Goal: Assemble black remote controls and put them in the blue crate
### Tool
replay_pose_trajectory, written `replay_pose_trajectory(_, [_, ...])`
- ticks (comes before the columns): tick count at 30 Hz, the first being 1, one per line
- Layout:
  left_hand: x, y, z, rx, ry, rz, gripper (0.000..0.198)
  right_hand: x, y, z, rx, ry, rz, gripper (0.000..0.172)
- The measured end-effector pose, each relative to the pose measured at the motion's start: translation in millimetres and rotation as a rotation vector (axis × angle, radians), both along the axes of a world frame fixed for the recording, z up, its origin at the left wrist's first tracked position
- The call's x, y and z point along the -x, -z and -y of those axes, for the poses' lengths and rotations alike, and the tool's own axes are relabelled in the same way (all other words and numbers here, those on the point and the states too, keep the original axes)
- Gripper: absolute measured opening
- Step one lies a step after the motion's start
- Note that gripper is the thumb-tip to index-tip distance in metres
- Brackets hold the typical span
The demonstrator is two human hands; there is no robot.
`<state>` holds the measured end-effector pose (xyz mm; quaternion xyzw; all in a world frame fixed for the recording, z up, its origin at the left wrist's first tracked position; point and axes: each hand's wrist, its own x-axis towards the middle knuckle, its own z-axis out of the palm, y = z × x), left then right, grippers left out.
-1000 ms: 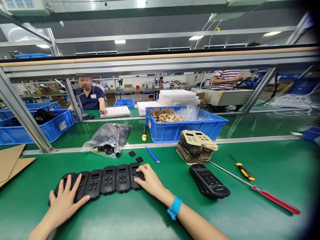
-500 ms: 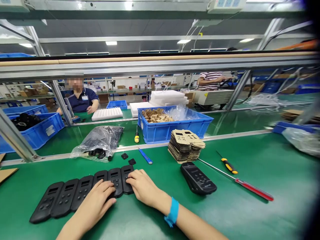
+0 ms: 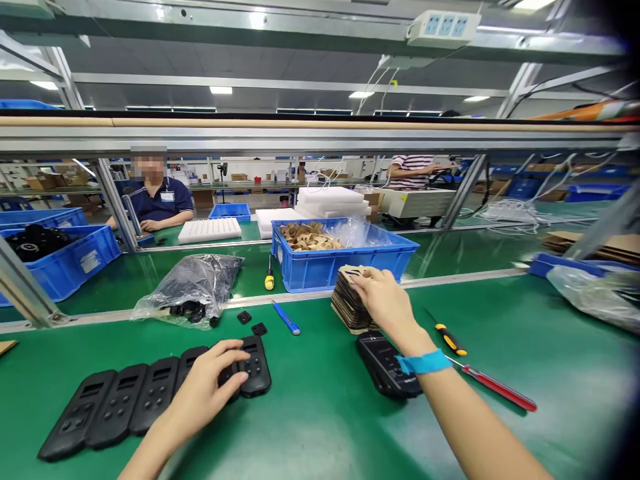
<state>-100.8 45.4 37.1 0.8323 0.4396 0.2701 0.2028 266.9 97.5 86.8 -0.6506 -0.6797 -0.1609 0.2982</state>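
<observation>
Cases (image 3: pixel 153 397) are being touched by the left hand (image 3: pixel 207 377); the stack (image 3: pixel 347 310) is being met by the right (image 3: pixel 387 307)

The green tabletop (image 3: pixel 310 413) is being taken up mostly along its middle and left. Just behind the stack, a blue bin (image 3: pixel 310 270) is standing, brown scraps and clear film being held inside it. Toward the left, a plastic bag (image 3: pixel 205 280) of black parts is lying.

The cases are being kept side by side in a row at the front left, some being hidden by the left hand. They are being judged light, stiff and rather slippery; a hold is being best offered by their long edges, clear of the raised buttons.

The stack of brown sheets is standing right of centre, glossy panels (image 3: pixel 385 363) lying just in front of it. Each sheet is being judged very light, thin and easily bent or torn at its cut-outs; a pinch is being best offered by an outer edge.

The left fingers (image 3: pixel 233 355) are being curved over the right end of the row, a gap being left between them and the thumb, with nothing being gripped. The right fingers (image 3: pixel 367 283) are being bent at the stack's top; whether the top sheet is being pinched cannot be told.

A red screwdriver (image 3: pixel 500 388) is lying at the right, a blue cutter (image 3: pixel 287 319) between row and stack. Beside the cutter, two black pieces (image 3: pixel 244 317) are being left loose.
</observation>
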Motion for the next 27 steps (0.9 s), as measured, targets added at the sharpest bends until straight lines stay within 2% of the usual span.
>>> replay_pose_trajectory(2, [-9.1, -0.8, -6.5, 0.102, -0.009, 0.203, 0.029, 16.6, 2.5, 5.6, -0.076, -0.048, -0.066, 0.029])
replay_pose_trajectory(5, [-17.2, 5.5, -15.0, 0.382, -0.066, 0.594, 0.045, 57.5, 14.8, 15.5, -0.111, -0.177, -0.219, 0.035])
replay_pose_trajectory(8, [-19.2, 13.3, -17.3, 0.624, -0.112, 0.869, 0.051, 101.1, 38.5, 24.6, 0.063, -0.436, -0.631, 0.036])
replay_pose_trajectory(10, [-18.1, 16.5, -15.9, 0.675, -0.128, 0.911, 0.044, 122.2, 56.4, 28.1, 0.207, -0.567, -0.883, 0.037])
replay_pose_trajectory(12, [-15.9, 17.9, -13.7, 0.693, -0.147, 0.899, 0.041, 133.7, 72.1, 29.6, 0.288, -0.599, -0.984, 0.037])
replay_pose_trajectory(14, [-13.4, 18.0, -11.4, 0.723, -0.163, 0.891, 0.041, 136.8, 83.1, 30.5, 0.306, -0.578, -0.959, 0.036])
replay_pose_trajectory(17, [-12.3, 17.2, -7.6, 0.774, -0.152, 0.887, 0.04, 134.8, 89.0, 35.8, 0.239, -0.596, -0.683, 0.037])
replay_pose_trajectory(20, [-17.4, 17.1, -2.0, 0.84, -0.098, 0.903, 0.04, 136.5, 86.5, 47.2, 0.218, -0.778, -0.372, 0.06])
replay_pose_trajectory(22, [-23.8, 17.9, 2.5, 0.889, -0.052, 0.925, 0.041, 140.9, 85.0, 55.5, 0.251, -0.885, -0.28, 0.073])
replay_pose_trajectory(27, [-36.5, 19.9, 9.9, 0.978, 0.032, 0.978, 0.043, 147.4, 89.8, 66.2, 0.212, -0.908, -0.224, 0.063])
